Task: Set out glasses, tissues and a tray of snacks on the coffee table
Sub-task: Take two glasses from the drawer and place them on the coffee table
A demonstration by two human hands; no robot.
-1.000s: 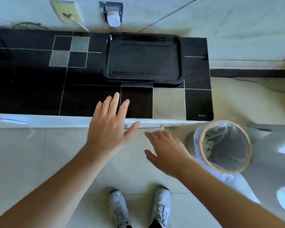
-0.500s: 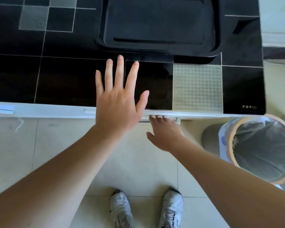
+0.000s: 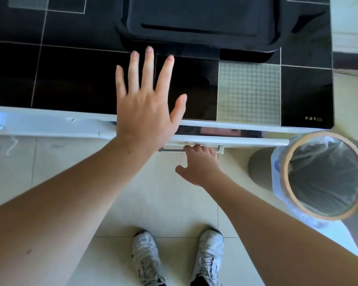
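Tray (image 3: 198, 19), black and rectangular, sits flat on the dark glass tabletop (image 3: 70, 79) toward its far edge, nothing on it that I can see. It looks like moulded plastic with a raised, rounded rim running all the way round: stiff enough to lift level, and probably light while bare. I'd judge the rim to be the place to take it, one hand on each short side with fingers tucked under the lip, since the smooth surface could slide on that glossy glass if only nudged from one end.

Neither hand is on it. The left hand (image 3: 147, 100) is spread wide with straight fingers over the front of the tabletop, gripping nothing, its fingertips just short of the tray's near rim; whether the palm actually rests on the glass I cannot tell. The right hand (image 3: 201, 166) is lower, its fingers hooked over the slim metal handle (image 3: 194, 149) of the white drawer (image 3: 232, 139), which stands slightly out from under the tabletop. A dark slit shows inside, contents unreadable.

A lined waste bin (image 3: 322, 176) stands on the floor just right of the drawer, close enough that I'd watch it.
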